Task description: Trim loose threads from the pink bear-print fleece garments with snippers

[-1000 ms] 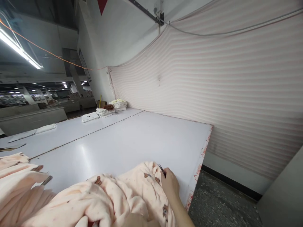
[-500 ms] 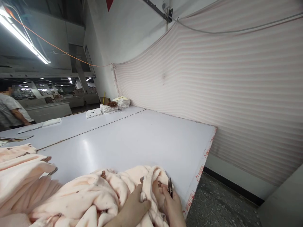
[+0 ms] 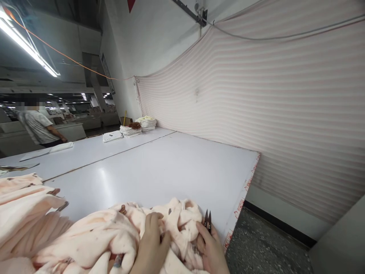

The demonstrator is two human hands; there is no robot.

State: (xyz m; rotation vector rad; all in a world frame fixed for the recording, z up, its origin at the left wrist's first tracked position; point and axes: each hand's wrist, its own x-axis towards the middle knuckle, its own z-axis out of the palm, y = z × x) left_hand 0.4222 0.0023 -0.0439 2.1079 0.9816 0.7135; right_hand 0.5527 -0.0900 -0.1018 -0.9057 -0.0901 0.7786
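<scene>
1. Your left hand [image 3: 149, 243]: palm down, fingers [image 3: 154, 220] curled shut over a fold of the peach fleece garment [image 3: 94, 236] and pressing into it.

2. Your right hand [image 3: 211, 249]: fingers closed round the grip of the thread snips [image 3: 207, 220], with an edge of the same fleece bunched against the fingertips. The blades rise just beyond the fingertips, points up and slightly parted.

3. Peach fleece garment: crumpled, printed with small brown figures. It lies under both sets of fingers and runs off to the left of your left fingers. A bunched lump sits between the two hands.

4. Second fleece heap [image 3: 23, 205]: well to the left of your left fingers, apart from the held piece.

5. White table [image 3: 171, 167]: bears the fleece and stretches away ahead of your fingers. Its taped edge [image 3: 245, 186] runs just right of your right fingers.

6. Folded cloth stacks [image 3: 139, 127]: at the far end, well beyond your fingertips.

7. Striped curtain [image 3: 270, 114]: hangs along the wall, far ahead and to the right of your right fingers.

8. Speckled floor [image 3: 265, 247]: below the table edge, right of your right hand.

9. A co-worker in a striped shirt [image 3: 38, 127]: stands far off to the left, beyond the table.
</scene>
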